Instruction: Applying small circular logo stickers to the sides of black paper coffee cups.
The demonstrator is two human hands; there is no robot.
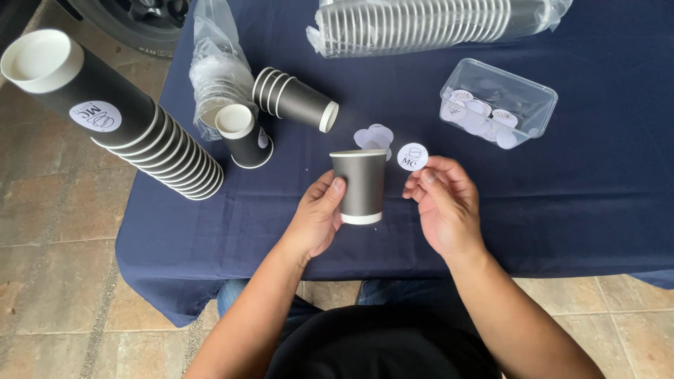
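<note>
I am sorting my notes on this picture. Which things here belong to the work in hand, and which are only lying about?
In use:
- left hand gripping the grey paper cup
- right hand pinching a round white sticker
- loose stickers behind the cup
- clear tub of stickers

Lying about:
- long stack of cups
- single upright cup
- short lying stack
- bagged cups
</note>
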